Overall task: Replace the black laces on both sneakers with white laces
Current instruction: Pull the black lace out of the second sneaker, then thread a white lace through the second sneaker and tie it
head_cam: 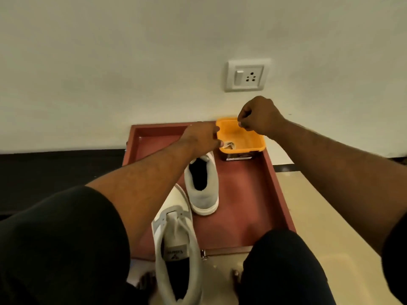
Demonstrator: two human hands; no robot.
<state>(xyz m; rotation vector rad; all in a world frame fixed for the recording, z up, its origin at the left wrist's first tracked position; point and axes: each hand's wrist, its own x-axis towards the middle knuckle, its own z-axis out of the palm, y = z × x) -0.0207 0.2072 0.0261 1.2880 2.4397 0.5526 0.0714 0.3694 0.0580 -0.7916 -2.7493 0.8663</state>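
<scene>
two sneakers, both unlaced: near sneaker (pixel 176 245) at 6 o'clock, half off the tray's front edge, smooth white upper with grey panels, tongue slack; far sneaker (pixel 202 183) on the red tray (pixel 253 205), matte grey-white, rubbery sole. left hand (pixel 201 136) at 12 o'clock pinches a bundled white lace (pixel 229 145) inside the glossy orange plastic tub (pixel 248 139). right hand (pixel 259 117) at 1 o'clock, fingers curled, pinching what looks like the lace tip, too small to confirm. risk: pulling the coiled lace likely knots it or tips the light tub; no black laces visible.
</scene>
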